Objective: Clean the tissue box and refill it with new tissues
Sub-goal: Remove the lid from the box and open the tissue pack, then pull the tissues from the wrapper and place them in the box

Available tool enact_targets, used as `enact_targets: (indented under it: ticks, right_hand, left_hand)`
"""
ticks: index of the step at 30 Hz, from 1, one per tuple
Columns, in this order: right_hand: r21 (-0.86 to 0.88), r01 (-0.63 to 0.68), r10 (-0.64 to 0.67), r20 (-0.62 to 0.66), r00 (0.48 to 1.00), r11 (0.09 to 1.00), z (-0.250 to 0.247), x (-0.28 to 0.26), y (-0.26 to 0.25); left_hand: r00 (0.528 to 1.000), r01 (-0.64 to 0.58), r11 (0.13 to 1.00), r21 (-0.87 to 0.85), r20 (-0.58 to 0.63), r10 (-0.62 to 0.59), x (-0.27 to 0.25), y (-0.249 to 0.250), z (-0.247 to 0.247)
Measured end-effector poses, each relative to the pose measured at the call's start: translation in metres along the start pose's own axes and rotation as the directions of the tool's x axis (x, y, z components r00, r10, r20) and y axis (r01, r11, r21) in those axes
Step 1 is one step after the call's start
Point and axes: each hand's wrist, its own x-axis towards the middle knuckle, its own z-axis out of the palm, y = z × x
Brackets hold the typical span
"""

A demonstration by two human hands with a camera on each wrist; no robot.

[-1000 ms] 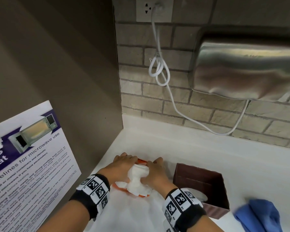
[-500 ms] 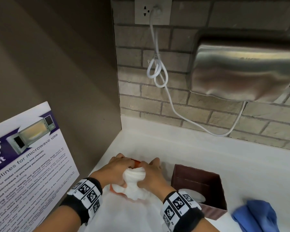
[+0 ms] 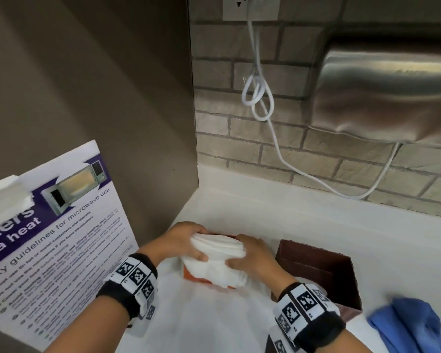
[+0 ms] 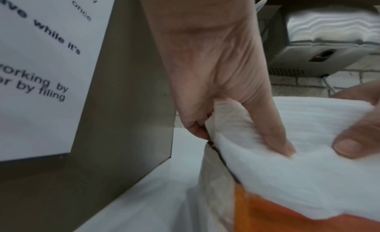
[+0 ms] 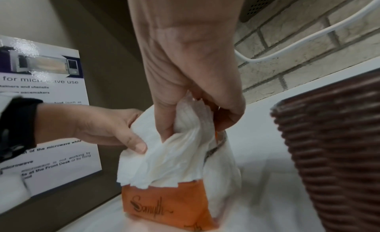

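A stack of white tissues (image 3: 215,258) sticks out of an orange tissue pack (image 5: 164,203) that stands on the white counter. My left hand (image 3: 186,242) grips the stack's left end, thumb over the front (image 4: 275,134). My right hand (image 3: 250,258) grips the right end, with the tissues (image 5: 185,138) bunched between thumb and fingers. A brown woven tissue box (image 3: 318,268) stands just right of my hands, its top open; its wall (image 5: 333,146) fills the right wrist view.
A blue cloth (image 3: 413,324) lies at the counter's right front. A microwave-use poster (image 3: 51,225) hangs on the brown panel at left. On the brick wall are a steel hand dryer (image 3: 387,98) and its white cord (image 3: 262,98).
Both hands have drawn the tissue stack further up out of the orange pack and spread apart along it, so the stack now looks wider. The view has closed in on the hands.
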Motion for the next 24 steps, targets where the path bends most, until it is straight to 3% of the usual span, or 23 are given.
enact_targets:
  ticks: [6,12,15,18,21,24]
  right_hand:
    - [0.030,0.042,-0.041,-0.035,0.999,0.999,-0.001,-0.003,-0.002]
    - [0.419,0.044,-0.028,-0.044,0.999,0.907,-0.007,-0.004,0.002]
    - [0.598,0.029,0.015,-0.068,0.998,0.801,-0.011,-0.005,0.003]
    - [0.788,0.023,0.054,-0.071,0.996,0.615,-0.015,-0.003,0.001]
    - [0.918,0.053,-0.028,-0.046,0.999,0.394,-0.021,-0.005,-0.003]
    - [0.965,0.036,-0.075,-0.017,0.997,0.261,-0.026,-0.006,-0.006]
  left_hand:
    - [1.000,-0.012,1.000,0.010,0.006,0.011,-0.004,0.003,-0.002]
    - [0.997,-0.027,0.974,-0.225,-0.072,0.011,-0.009,0.000,-0.010]
    - [0.990,-0.042,0.916,-0.399,-0.142,-0.016,-0.013,0.002,-0.013]
    - [0.977,-0.069,0.785,-0.616,-0.201,-0.073,-0.017,0.010,-0.016]
    - [0.966,-0.090,0.639,-0.764,-0.223,-0.130,-0.017,0.023,-0.016]
    - [0.965,-0.097,0.564,-0.820,-0.216,-0.148,-0.019,0.036,-0.016]
